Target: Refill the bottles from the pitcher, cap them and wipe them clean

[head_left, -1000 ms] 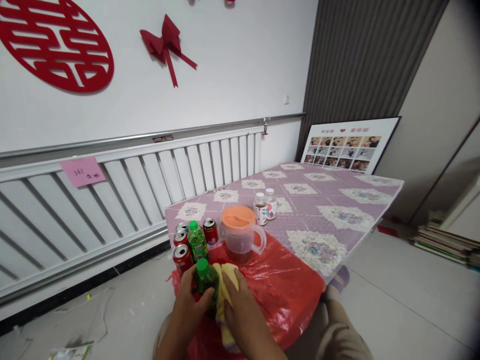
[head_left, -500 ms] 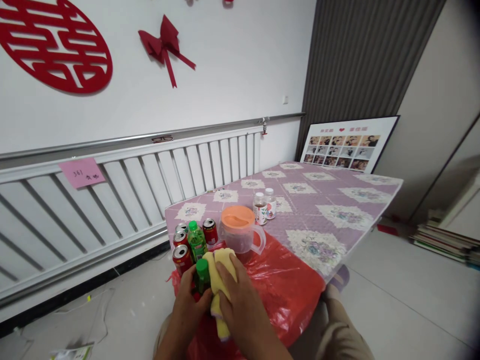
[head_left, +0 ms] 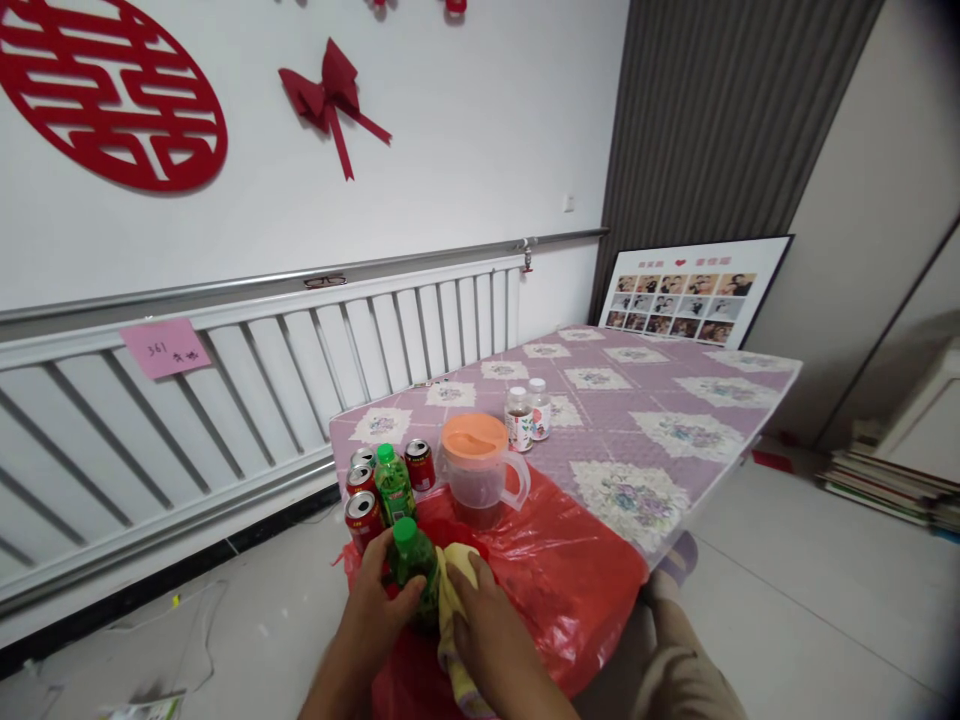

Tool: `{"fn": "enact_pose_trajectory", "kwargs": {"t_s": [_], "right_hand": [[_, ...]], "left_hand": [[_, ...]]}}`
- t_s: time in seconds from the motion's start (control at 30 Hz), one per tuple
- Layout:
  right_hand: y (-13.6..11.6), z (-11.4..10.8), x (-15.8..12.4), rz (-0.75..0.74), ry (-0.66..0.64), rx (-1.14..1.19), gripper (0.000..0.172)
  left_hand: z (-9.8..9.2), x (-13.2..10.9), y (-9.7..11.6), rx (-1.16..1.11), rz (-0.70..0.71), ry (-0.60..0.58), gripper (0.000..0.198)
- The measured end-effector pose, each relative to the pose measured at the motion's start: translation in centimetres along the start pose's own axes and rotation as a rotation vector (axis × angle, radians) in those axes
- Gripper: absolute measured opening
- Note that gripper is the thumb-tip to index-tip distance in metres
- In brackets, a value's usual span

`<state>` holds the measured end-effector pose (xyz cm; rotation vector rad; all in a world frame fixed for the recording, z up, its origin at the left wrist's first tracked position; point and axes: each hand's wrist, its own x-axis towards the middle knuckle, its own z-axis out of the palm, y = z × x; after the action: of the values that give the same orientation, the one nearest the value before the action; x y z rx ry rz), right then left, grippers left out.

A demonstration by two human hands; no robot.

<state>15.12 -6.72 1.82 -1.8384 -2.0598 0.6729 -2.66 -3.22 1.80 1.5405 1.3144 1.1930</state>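
My left hand (head_left: 373, 603) is wrapped round a green plastic bottle (head_left: 417, 560) with a green cap, standing upright near the table's front edge. In my right hand (head_left: 491, 625) is a yellow cloth (head_left: 459, 562), pressed against the bottle's right side and hanging down below my fingers. Both hands are over a red plastic bag (head_left: 570, 570) spread on the table. Just behind the held bottle stands a second green bottle (head_left: 393, 482), with red cans (head_left: 363, 515) to its left and another red can (head_left: 420, 465) to its right. My palms are hidden.
A clear pitcher (head_left: 480, 487) with an orange lid stands on the bag's far edge. Two small white-capped bottles (head_left: 519, 418) are behind it on the flowered tablecloth (head_left: 600, 378). A white radiator (head_left: 285, 370) runs along the wall. Books (head_left: 870, 490) are stacked on the floor at right.
The yellow cloth in my right hand has slid down and to the right, off the top of the bottle, showing more of it. My left hand stays on the bottle.
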Motion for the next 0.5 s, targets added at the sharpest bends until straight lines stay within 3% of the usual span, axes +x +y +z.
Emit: {"fn": "enact_pose_trajectory", "kwargs": {"t_s": [0.17, 0.27, 0.37, 0.5], "right_hand": [[0.1, -0.7, -0.3, -0.015, 0.04, 0.043, 0.068], [0.3, -1.2, -0.4, -0.025, 0.081, 0.059, 0.066], [0.0, -1.9, -0.5, -0.059, 0.133, 0.083, 0.065], [-1.4, -3.3, -0.9, -0.163, 0.234, 0.114, 0.064]], "left_hand": [[-2.1, 1.6, 1.8, -0.097, -0.009, -0.342, 0.063], [-2.6, 2.2, 2.1, -0.133, 0.005, -0.455, 0.064], [-2.0, 1.9, 1.6, -0.099, 0.012, -0.398, 0.069], [-0.6, 1.1, 0.8, -0.022, 0.032, -0.185, 0.067]]}}
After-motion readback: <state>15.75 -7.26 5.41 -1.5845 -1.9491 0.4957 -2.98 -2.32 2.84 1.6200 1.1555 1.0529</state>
